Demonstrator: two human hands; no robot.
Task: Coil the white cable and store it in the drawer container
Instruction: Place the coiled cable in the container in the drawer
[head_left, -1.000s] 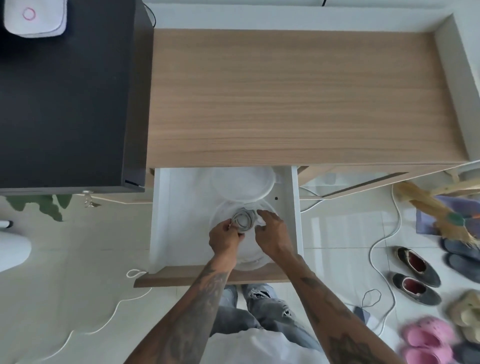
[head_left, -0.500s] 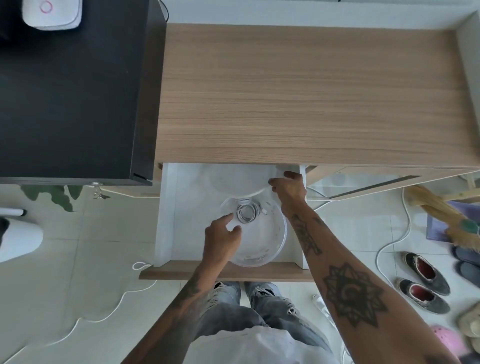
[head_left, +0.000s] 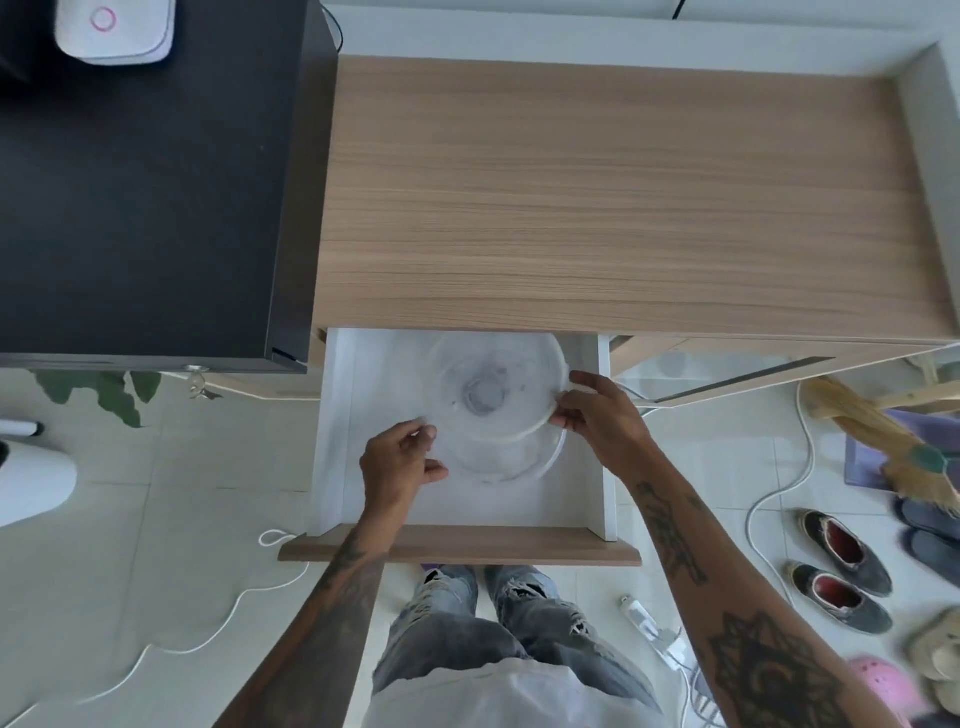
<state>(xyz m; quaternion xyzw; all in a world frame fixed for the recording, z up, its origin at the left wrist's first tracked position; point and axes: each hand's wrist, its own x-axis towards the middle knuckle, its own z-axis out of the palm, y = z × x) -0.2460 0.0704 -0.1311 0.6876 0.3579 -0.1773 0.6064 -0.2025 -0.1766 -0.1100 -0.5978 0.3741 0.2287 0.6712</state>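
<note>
Lidding step in hand, my read. My right hand (head_left: 597, 418) pinching rim of round translucent plastic lid (head_left: 496, 387), lid tilted over round clear plastic container (head_left: 519, 462) in open white drawer (head_left: 605, 467). Left hand (head_left: 402, 465) curled narrow at lid's left edge; grip on it unclear. White cable hidden beneath frosted lid, presumably inside container. Next: centre lid, lower level, press rim down, push drawer shut.

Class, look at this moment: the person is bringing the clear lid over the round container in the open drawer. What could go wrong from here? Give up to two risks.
1. The lid sits off-centre, further back than the container, and only the right hand grips its rim; it may seat crooked.
2. The left hand is at the container's left edge, so fingers could be pinched as the lid comes down.
</note>
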